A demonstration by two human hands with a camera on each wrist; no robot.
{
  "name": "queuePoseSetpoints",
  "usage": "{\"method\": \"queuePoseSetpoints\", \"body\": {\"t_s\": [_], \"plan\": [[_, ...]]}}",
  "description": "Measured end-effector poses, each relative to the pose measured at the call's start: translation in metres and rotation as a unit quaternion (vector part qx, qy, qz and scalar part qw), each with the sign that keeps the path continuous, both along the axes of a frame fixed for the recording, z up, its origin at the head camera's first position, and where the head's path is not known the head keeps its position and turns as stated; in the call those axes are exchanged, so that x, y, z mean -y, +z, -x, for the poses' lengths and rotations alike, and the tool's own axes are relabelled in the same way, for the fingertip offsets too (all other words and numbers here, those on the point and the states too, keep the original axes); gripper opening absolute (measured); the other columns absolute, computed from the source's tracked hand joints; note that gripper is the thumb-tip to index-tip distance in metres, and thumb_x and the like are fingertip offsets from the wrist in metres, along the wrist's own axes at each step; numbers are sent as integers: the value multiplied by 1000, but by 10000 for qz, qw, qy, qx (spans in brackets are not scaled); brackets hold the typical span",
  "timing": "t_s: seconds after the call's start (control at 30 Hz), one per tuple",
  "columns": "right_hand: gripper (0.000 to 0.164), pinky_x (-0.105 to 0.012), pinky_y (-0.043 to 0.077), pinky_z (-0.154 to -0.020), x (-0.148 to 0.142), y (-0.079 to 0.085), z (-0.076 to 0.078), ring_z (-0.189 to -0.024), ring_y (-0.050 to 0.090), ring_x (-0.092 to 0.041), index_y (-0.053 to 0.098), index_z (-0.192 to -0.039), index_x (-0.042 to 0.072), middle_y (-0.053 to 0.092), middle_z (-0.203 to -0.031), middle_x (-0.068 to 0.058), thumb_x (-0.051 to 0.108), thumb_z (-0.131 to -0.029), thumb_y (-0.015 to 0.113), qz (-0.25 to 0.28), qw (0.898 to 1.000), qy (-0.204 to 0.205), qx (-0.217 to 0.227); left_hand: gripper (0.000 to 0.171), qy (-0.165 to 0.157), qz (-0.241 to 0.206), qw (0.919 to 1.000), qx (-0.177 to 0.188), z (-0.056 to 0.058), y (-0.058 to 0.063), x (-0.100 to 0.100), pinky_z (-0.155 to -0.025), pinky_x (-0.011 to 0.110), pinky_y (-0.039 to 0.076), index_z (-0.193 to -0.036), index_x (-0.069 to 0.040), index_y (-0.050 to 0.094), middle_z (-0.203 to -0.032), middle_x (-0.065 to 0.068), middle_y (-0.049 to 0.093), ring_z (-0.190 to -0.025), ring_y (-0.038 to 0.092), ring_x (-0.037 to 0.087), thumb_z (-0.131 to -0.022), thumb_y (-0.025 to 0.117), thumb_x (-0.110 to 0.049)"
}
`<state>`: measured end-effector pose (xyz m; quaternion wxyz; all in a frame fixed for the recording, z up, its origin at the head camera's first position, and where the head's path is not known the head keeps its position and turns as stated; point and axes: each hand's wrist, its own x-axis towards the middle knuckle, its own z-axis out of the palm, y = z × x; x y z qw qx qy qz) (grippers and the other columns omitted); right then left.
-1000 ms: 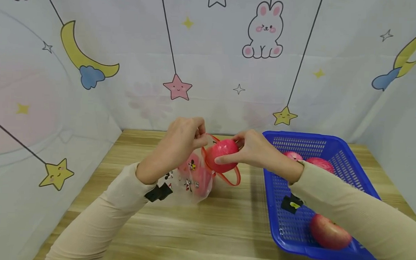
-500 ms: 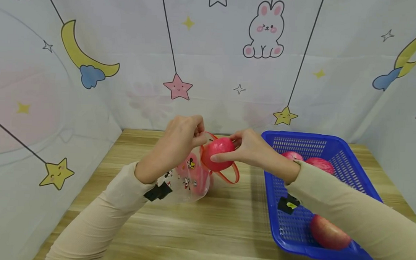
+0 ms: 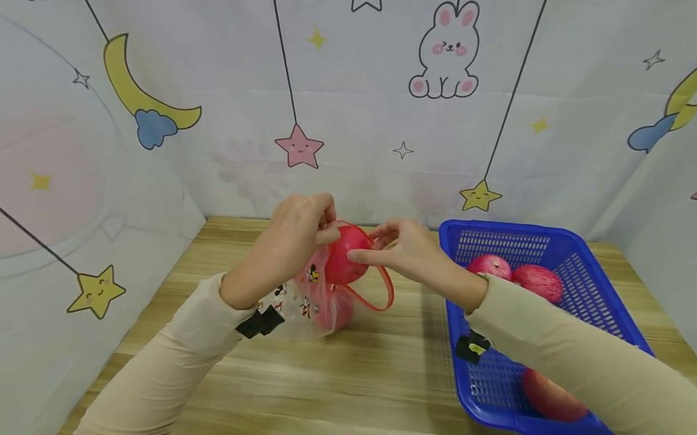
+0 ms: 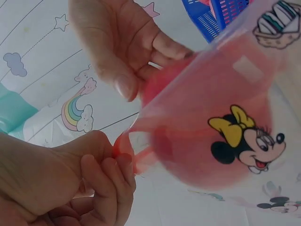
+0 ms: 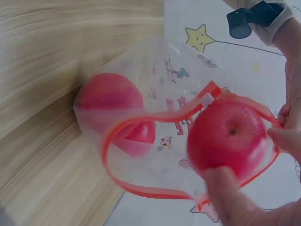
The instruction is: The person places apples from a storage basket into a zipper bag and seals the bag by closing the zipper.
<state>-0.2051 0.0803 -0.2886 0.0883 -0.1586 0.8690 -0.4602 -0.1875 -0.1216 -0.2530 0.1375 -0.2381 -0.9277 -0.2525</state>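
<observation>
In the head view my left hand (image 3: 298, 232) pinches the red-trimmed rim of a clear plastic bag (image 5: 155, 80) printed with cartoon figures. The rim stands wide around a red apple (image 5: 228, 136) at the bag's mouth. My right hand (image 3: 413, 252) holds this apple, its thumb laid on the near side and its fingers at the far side, partly hidden. Seen from the left wrist, most of the apple is behind the bag's printed wall. More red apples (image 5: 110, 96) lie low inside the bag, against the wooden table (image 3: 366, 384).
A blue perforated basket (image 3: 464, 375) stands to the right, with a pair of apples (image 3: 538, 283) toward its back and one apple (image 3: 552, 394) near its front. My right forearm (image 3: 574, 353) passes over it. A printed white curtain (image 3: 364, 103) closes off the back.
My right hand has moved left with the apple, which has gone deeper into the bag's mouth. Its fingers look looser around the apple. My left hand has shifted slightly left, still pinching the rim.
</observation>
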Motion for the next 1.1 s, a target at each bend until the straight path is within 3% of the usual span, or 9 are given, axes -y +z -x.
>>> {"method": "queuePoseSetpoints", "body": {"t_s": [0.13,0.3,0.53,0.7,1.1], "plan": [[29,-32,56,-73,3,-1,0,-88,71,-25,67,-103,-7,68,-97,-12,10,-84,80,600,9976,342,98,14,8,19,10000,21,2,-2,1,-53,30,37,-77,-3,58,-58,1,49,-54,44,16,-87,66,1],[20,-32,58,-73,0,-2,-4,-83,73,-25,68,-100,-9,68,-94,-13,-2,-84,77,696,9953,675,54,17,8,23,9998,210,4,-4,0,-52,30,39,-79,-4,59,-59,2,50,-54,44,16,-89,72,-5],[15,-32,58,-74,-14,-1,-5,-81,71,-24,71,-94,-4,69,-89,-10,2,-83,79,210,9963,749,-353,19,80,45,9998,184,8,-5,-1,-55,31,42,-81,-3,61,-62,3,54,-56,49,18,-89,76,-10],[17,-32,58,-73,-24,2,-9,-81,72,-22,72,-95,-2,70,-88,-7,4,-82,81,-108,9957,729,-562,13,48,110,9999,103,8,-5,0,-57,31,43,-83,-1,60,-64,4,55,-60,51,20,-91,70,-6],[20,-33,56,-73,-64,13,-24,-83,71,-19,72,-100,-2,73,-91,-6,8,-84,79,-422,9954,349,-791,8,10,218,9984,-524,4,-2,3,-55,32,42,-81,2,58,-68,9,57,-59,50,22,-89,57,5]]}}
